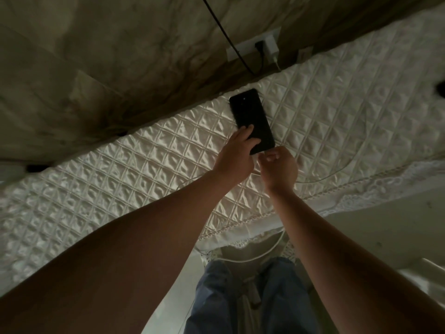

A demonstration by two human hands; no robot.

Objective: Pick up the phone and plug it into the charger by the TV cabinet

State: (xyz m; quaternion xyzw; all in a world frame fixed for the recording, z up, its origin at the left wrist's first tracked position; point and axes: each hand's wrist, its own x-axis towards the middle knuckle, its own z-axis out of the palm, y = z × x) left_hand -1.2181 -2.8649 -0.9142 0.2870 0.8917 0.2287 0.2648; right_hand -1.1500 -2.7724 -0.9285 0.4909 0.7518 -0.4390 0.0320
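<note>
Phone (251,120): black, back up, on the quilted white surface (144,165) near the wall edge. Left hand (237,153): fingers curled over its lower end, steadying it. Right hand (279,169): fingertips pinched together at the bottom edge, apparently on the plug of the white cable (332,175); plug itself hidden. Charger (271,48): white, in the wall socket. Advice: keep the phone pinned, align plug squarely, push straight in.

The phone's (251,120) lower end is covered by the left hand (237,154) and right hand (279,169), so its port cannot be seen. The white cable (337,171) disappears under the right hand. A dark object (441,89) is cut off at the right edge.
</note>
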